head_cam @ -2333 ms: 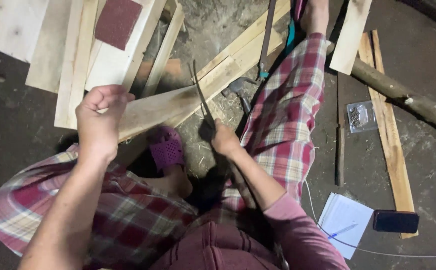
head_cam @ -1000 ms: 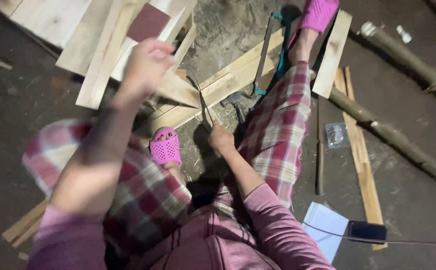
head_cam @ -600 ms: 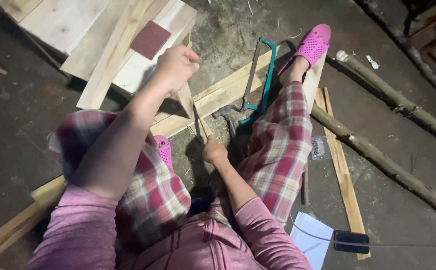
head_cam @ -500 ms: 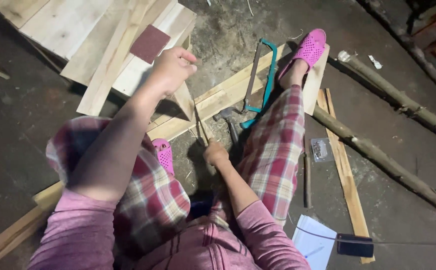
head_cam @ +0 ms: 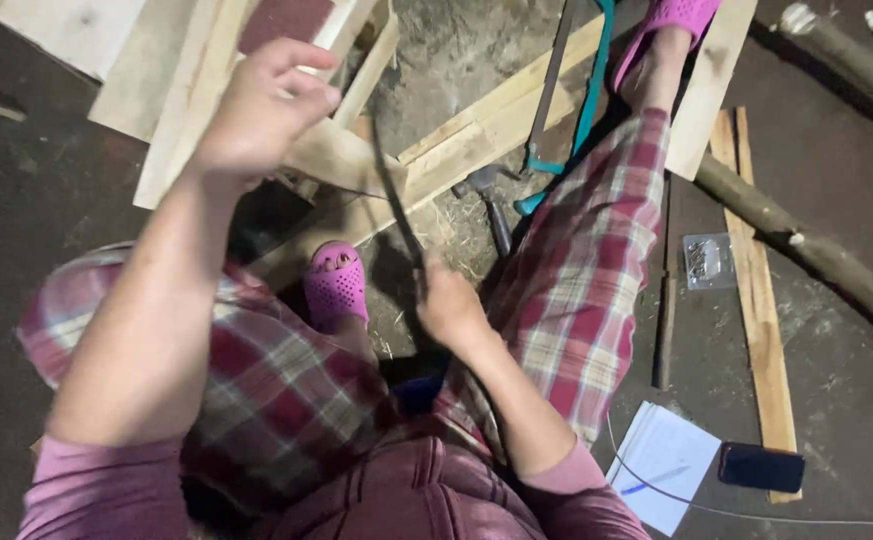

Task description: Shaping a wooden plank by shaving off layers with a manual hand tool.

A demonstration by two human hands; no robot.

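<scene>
Head view: two hands work one thin dark blade [head_cam: 397,205], the right hand [head_cam: 452,305] gripping its lower end, the left hand [head_cam: 257,110] loosely curled above it beside pale planks [head_cam: 487,125].

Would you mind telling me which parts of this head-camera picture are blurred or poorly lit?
Head view: the left hand and right hand are motion-smeared, as is the thin dark blade between them; the pale wooden planks are brightly lit, while the dark floor falls into shadow toward the edges.
</scene>
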